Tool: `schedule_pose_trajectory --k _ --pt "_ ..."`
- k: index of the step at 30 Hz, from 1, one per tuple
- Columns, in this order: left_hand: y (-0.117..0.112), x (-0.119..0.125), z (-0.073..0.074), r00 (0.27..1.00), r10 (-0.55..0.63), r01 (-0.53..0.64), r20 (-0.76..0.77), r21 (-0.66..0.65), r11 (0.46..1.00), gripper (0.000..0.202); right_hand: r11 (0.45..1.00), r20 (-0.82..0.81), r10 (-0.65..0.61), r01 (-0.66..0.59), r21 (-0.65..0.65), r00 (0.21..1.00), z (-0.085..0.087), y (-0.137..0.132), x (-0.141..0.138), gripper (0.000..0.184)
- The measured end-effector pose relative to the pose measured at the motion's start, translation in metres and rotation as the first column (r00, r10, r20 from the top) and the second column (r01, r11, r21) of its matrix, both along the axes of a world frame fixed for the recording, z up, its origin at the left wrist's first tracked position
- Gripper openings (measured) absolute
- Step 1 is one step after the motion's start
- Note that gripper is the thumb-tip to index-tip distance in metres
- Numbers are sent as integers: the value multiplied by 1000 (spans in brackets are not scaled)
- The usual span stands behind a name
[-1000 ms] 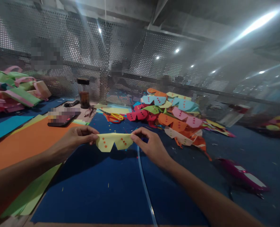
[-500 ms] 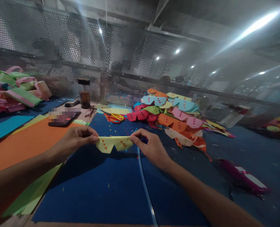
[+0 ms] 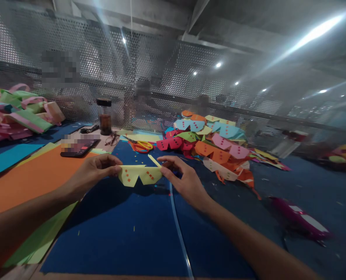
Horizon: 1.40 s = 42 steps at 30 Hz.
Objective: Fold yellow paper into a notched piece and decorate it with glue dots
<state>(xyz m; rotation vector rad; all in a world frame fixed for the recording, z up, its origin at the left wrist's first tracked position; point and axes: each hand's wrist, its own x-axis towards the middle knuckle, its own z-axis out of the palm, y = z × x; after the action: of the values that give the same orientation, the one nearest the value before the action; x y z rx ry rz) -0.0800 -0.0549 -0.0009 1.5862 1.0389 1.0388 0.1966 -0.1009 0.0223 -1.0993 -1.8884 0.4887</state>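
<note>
Between both hands hangs a pair of pale yellow paper glasses [image 3: 132, 178], marked with small orange squares and notched at the middle of the lower edge. My left hand [image 3: 102, 167] pinches its left end between thumb and fingers. At the other end, my right hand [image 3: 184, 179] grips the corner, its fingers partly curled out of sight. A narrow yellow paper strip [image 3: 154, 160] angles up and back from that right corner. The glasses are held above the dark blue board [image 3: 117, 241].
Scissors [image 3: 140, 146] with orange-yellow handles lie behind the hands. Coloured paper glasses [image 3: 216, 149] are heaped to their right. A phone [image 3: 81, 147] rests on orange sheets [image 3: 29, 182], near a lidded jar [image 3: 105, 118]. A purple tool [image 3: 301, 217] lies far right.
The yellow strip at the right end now shows, swung out behind the glasses. The right fingers have opened slightly, and the glasses have shifted a little up and left.
</note>
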Motion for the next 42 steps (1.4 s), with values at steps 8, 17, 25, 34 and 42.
schedule_pose_trajectory --k 8,17,25,34,42 --pt "-1 1 0 1000 23 -23 -9 20 1000 22 999 12 36 -37 35 999 -1 0 -1 15" --pt "-4 3 4 997 72 -73 12 48 996 29 999 26 14 -15 40 1000 -1 1 0 15" --pt "-3 2 5 996 78 -73 -43 113 991 32 1000 0 -17 17 21 1000 -3 2 0 16" --pt "4 -5 -8 973 55 -16 -223 175 984 34 998 -29 -41 43 39 999 -6 2 0 15" --pt "2 -2 -8 976 -43 106 -216 290 951 27 998 -32 -52 53 46 998 -4 1 -1 15"
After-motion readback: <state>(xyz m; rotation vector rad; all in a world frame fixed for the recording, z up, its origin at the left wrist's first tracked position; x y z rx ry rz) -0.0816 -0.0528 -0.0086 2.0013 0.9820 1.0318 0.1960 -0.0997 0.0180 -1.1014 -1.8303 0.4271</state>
